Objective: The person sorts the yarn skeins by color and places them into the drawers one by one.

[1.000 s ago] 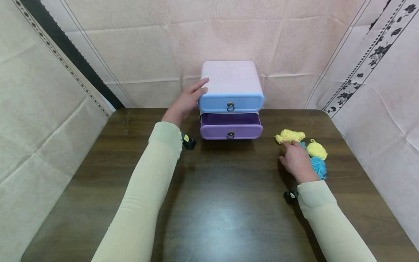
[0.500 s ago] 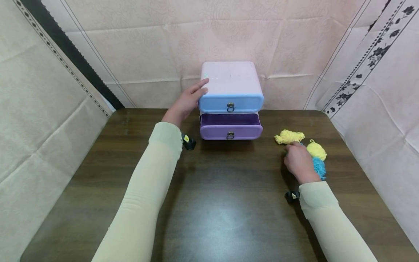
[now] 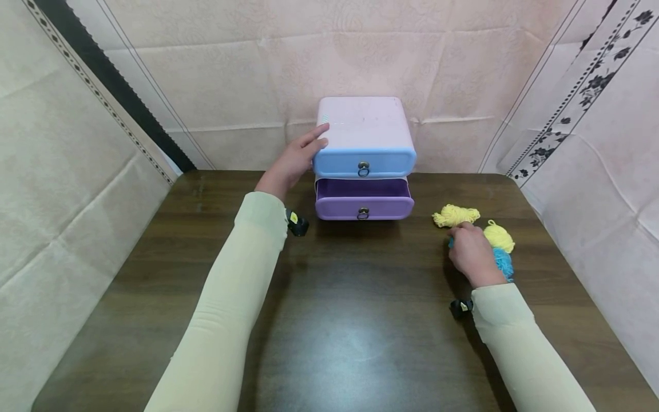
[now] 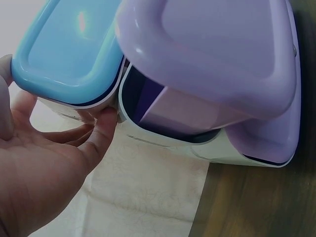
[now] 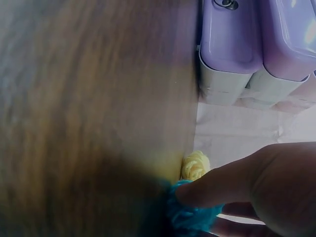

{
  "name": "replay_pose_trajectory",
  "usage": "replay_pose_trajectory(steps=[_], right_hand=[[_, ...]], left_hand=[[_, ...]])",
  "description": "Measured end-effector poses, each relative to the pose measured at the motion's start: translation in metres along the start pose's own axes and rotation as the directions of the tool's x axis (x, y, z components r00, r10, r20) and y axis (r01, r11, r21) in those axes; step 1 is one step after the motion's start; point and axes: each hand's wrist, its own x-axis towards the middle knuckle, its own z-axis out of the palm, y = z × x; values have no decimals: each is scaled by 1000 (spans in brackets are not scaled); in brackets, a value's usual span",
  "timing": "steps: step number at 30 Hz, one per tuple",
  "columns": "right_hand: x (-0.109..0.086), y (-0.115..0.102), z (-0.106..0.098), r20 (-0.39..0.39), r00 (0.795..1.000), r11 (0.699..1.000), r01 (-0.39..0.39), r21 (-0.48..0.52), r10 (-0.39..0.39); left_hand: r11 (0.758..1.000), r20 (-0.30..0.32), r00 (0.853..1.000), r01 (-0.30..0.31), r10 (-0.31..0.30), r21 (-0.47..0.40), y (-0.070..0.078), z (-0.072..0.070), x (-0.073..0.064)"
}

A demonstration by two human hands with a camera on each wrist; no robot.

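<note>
A pale-topped drawer unit (image 3: 363, 120) stands at the back of the table. Its blue top drawer (image 3: 340, 163) is pushed in, and a purple drawer (image 3: 340, 209) beneath is pulled out. My left hand (image 3: 290, 163) rests against the unit's upper left side, fingers extended; in the left wrist view fingers touch the edge around the blue drawer (image 4: 69, 54). At the right, my right hand (image 3: 473, 252) pinches a ball of blue yarn (image 5: 192, 212), mostly hidden from the head view. Beside it lie a yellow yarn bundle (image 3: 456, 215), a yellow yarn ball (image 3: 497, 236) and another blue one (image 3: 503, 263).
Another purple drawer (image 4: 276, 143) sits below the pulled-out one in the left wrist view. The brown wooden table (image 3: 350, 320) reaches to patterned cloth (image 3: 216, 74) hung behind it and at both sides.
My right fingers have drawn in and now hold the blue yarn ball, the hand shifting slightly right. My left hand and the drawers have stayed in place.
</note>
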Motion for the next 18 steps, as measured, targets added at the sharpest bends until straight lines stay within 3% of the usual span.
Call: replay_pose_trajectory(steps=[8,18], right_hand=[[1,2,-2,28,1000,1000,11,-1,-11],[4,5,-4,-5,1000,999,0,44,0]], left_hand=[[1000,8,1000,-3,2,13,0,0,-1],[1000,6,1000,0,0,25,-1,-1,-1]])
